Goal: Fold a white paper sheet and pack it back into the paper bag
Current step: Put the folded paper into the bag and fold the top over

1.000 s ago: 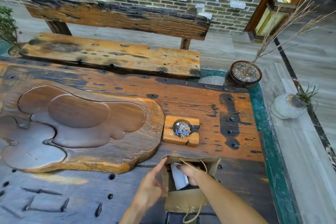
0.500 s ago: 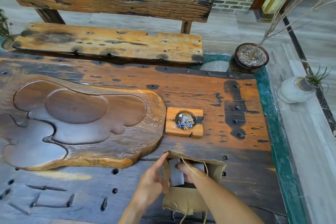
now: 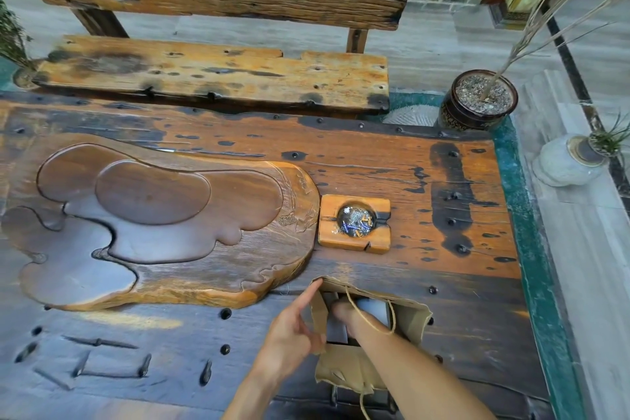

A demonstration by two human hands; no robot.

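A brown paper bag (image 3: 410, 317) with twine handles stands open near the front edge of the wooden table (image 3: 392, 174). My left hand (image 3: 289, 337) grips the bag's left rim, forefinger stretched along its top edge. My right hand (image 3: 342, 312) reaches down inside the bag, fingers mostly hidden. The folded white paper sheet (image 3: 375, 310) shows inside the bag just past those fingers; whether they hold it is hidden.
A carved wooden tea tray (image 3: 153, 215) lies left of the bag. Just behind the bag sits a square wooden ashtray (image 3: 354, 225). A wooden bench (image 3: 211, 72) stands beyond the table, with a dark plant pot (image 3: 477, 102) and a pale vase (image 3: 566, 160) on the right.
My right hand has sunk deeper into the bag and the white sheet has gone down with it. The camera has tilted downward, so the scene has shifted up.
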